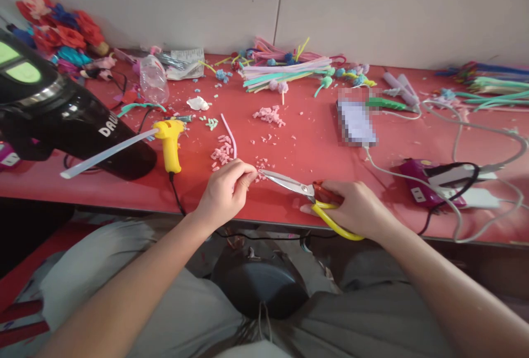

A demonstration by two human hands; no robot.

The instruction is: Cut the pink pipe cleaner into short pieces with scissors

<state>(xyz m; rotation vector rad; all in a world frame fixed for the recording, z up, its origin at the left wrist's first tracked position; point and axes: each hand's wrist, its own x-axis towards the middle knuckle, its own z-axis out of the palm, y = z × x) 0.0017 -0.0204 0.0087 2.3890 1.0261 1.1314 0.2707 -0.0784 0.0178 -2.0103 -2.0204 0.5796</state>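
My left hand [229, 187] is closed in a pinch at the table's front. A pink pipe cleaner [229, 133] runs out from behind it, and its other end is hidden by my fingers. My right hand [351, 206] grips a pair of scissors [289, 183] with yellow and red handles. The blade tips reach my left fingertips; the blades look nearly closed. Tiny pink clippings [264, 162] lie around the tips. A small heap of cut pink pieces [222, 150] sits behind my left hand, and another pink heap [269, 115] lies farther back.
A yellow glue gun [171, 148] with a long glue stick stands at left beside a black device [78, 121]. Behind are a plastic bottle [154, 80] and bundled pipe cleaners [289, 71]. At right lie a phone [356, 121], a purple power strip [425, 182] and looping cables.
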